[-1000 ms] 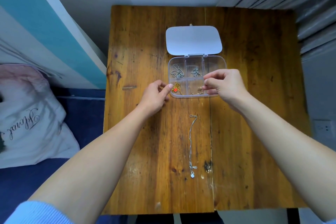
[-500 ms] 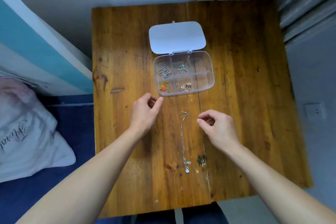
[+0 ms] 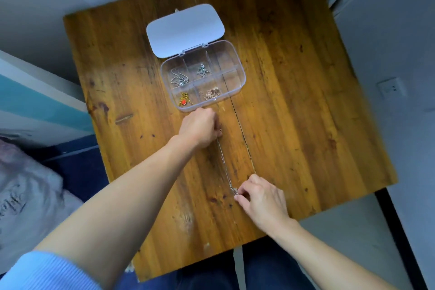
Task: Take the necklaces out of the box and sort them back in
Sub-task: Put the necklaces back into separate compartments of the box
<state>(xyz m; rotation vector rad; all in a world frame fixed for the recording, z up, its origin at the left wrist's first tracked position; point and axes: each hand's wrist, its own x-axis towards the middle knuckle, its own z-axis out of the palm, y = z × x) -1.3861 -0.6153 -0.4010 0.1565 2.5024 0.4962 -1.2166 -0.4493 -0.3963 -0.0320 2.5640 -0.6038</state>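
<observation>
A clear plastic box [image 3: 240, 70] with six compartments lies open on the wooden table [image 3: 294, 113], its white lid [image 3: 184, 29] folded back. Two silver necklaces [image 3: 179, 78] [image 3: 203, 70] fill rear compartments; a gold one with a red stone [image 3: 184, 100] and a rose-gold one [image 3: 211, 92] sit in front ones. The two right compartments hold nothing. A thin silver chain [image 3: 223, 163] stretches across the table. My left hand [image 3: 200, 128] pinches its far end just in front of the box. My right hand [image 3: 261, 196] pinches its near end by the pendant.
The table's near edge [image 3: 211, 263] runs close to my lap. A pillow with lettering [image 3: 21, 198] lies on dark bedding at the left. A wall socket [image 3: 391, 88] is at the right, beyond the table's edge.
Both hands left the box and came down to the loose chain. My left hand took its far end and my right hand its near end. The camera view tilted.
</observation>
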